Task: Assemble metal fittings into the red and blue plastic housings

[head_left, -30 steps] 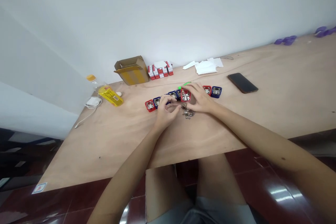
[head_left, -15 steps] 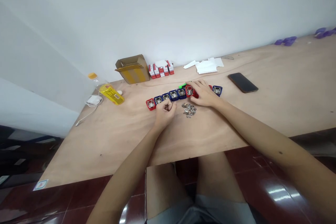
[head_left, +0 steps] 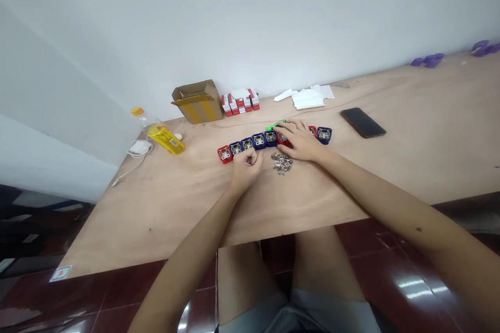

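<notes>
Here we go: the left hand [head_left: 246, 166] is curled up tight at the near side of the row of cases [head_left: 258, 144], fingers folded in, thumb and forefinger pressed together just by a blue case [head_left: 247, 143]. Anything pinched in there is too small to tell. The right hand [head_left: 301, 140] lies flatter, fingers close together and reaching toward eleven o'clock, tips over a red case [head_left: 284, 141], right beside a green piece [head_left: 275, 126]. The row runs in red and blue, each visible case showing a metal fitting [head_left: 224, 154], and it stretches across the plywood table [head_left: 312, 203], passing under the right hand and out past it. At six o'clock from the row, just off its near side and between the hands, sits a loose pile of metal bits [head_left: 282, 163]. Further out, a phone [head_left: 363, 123] lies at two o'clock, white papers [head_left: 308, 97] at twelve, and red-and-white cartons [head_left: 239, 101] and a cardboard box [head_left: 197, 102] at eleven. Over at nine o'clock, a yellow bottle [head_left: 166, 139] lies by a white charger [head_left: 139, 148], and purple pieces [head_left: 425, 60] sit far off at two.
</notes>
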A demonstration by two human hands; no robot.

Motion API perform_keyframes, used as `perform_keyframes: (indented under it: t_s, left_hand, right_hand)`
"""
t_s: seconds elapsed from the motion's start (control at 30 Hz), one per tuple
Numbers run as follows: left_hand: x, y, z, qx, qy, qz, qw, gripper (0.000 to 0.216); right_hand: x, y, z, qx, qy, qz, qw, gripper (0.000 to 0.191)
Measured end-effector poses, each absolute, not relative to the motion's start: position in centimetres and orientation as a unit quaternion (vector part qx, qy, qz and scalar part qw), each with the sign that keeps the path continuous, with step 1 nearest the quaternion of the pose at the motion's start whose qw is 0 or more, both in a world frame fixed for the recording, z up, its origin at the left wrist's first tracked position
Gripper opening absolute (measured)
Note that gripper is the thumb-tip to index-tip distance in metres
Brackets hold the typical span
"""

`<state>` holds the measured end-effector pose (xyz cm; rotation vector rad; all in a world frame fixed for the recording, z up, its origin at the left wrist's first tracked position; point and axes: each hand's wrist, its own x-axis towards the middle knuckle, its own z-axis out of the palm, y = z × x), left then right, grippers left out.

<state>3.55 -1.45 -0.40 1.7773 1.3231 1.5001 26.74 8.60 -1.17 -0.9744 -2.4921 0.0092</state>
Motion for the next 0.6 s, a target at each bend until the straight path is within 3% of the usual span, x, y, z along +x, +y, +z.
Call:
perform_keyframes:
  t_s: [0.23, 0.6]
  left_hand:
    - [3.52, -1.45, -0.27, 0.645, 0.484, 0.545, 0.229, 0.05]
    - [3.55, -1.37, -0.44, 0.646, 0.492, 0.542, 0.217, 0.049]
  right_hand:
    - [26.01, 8.16, -0.95, -0.356, -0.911, -0.003, 0.209, 0.042]
    - [25.54, 8.15, -0.7, -0.338, -0.919, 0.04, 0.199, 0.034]
